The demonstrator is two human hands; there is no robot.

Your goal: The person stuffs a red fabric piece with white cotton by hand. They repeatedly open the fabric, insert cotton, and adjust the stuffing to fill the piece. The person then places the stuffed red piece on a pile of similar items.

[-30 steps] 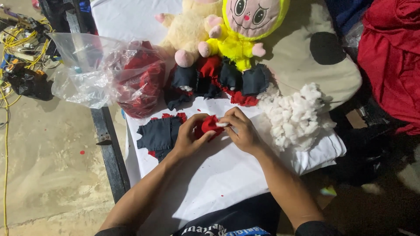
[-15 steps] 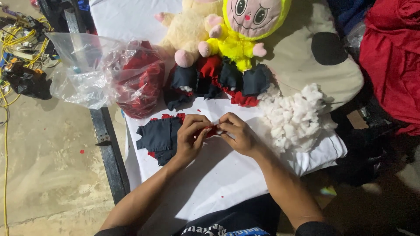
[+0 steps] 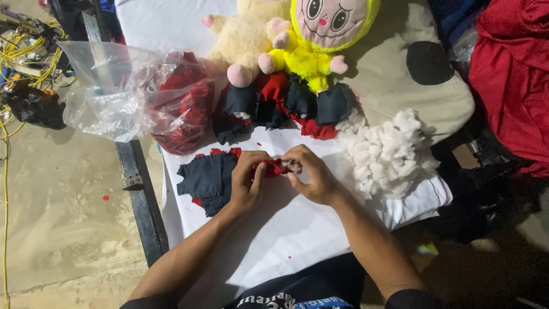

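Both hands at centre of white surface (image 3: 297, 229). Left hand (image 3: 247, 182) and right hand (image 3: 311, 176) fingers clamped on small red cloth piece (image 3: 273, 167), held betw. them just above surface. Navy cloth (image 3: 205, 178) touching left hand. Clear plastic bag (image 3: 114, 91) w/ red scraps upper left. White stuffing (image 3: 384, 150) right.

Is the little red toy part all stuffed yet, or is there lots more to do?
Not finished. Done: stuffed dark and red pieces sit by the dolls. In hand: the left hand and right hand pinch a small red piece. Left: flat navy pieces, a stuffing pile, and a bag of red fabric.
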